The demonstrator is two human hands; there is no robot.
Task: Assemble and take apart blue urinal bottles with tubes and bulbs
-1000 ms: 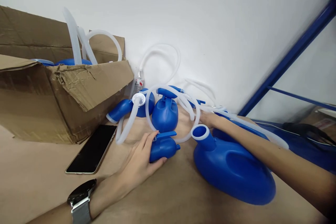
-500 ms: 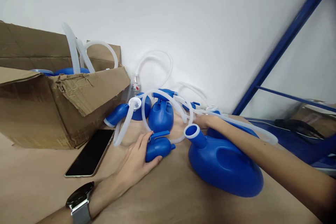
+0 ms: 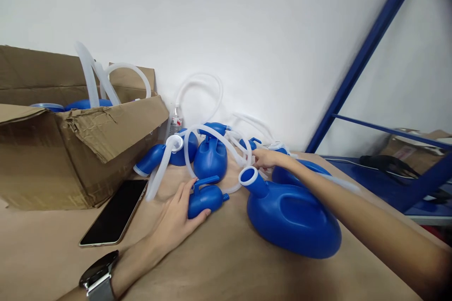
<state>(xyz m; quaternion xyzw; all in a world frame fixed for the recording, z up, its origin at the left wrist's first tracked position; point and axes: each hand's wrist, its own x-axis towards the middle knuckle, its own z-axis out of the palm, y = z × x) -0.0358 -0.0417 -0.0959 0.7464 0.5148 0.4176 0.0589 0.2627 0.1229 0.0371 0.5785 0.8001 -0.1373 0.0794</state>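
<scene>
My left hand (image 3: pixel 178 214) is wrapped around a small blue handled vessel (image 3: pixel 205 201) with a short spout, resting on the table. My right hand (image 3: pixel 265 159) reaches among the white tubes (image 3: pixel 226 138) with its fingers curled together; what they pinch is hard to make out. Under my right forearm a large blue urinal bottle (image 3: pixel 293 218) lies on its side, its open neck tilted up to the left. Behind it, another blue bottle (image 3: pixel 300 169) is partly hidden by my arm. A blue bottle with a handle (image 3: pixel 211 160) stands between my hands, farther back.
At left is an open cardboard box (image 3: pixel 42 164) with blue bottles and white corrugated tubes. A black phone (image 3: pixel 115 214) lies before it. A blue elbow-shaped piece (image 3: pixel 150 160) and a clear water bottle (image 3: pixel 175 120) are near the box. A blue metal frame (image 3: pixel 356 75) stands at right.
My view has shifted slightly, so things appear farther left. The white tube that crossed over my right forearm now lies behind it. My left hand keeps its hold on the small vessel.
</scene>
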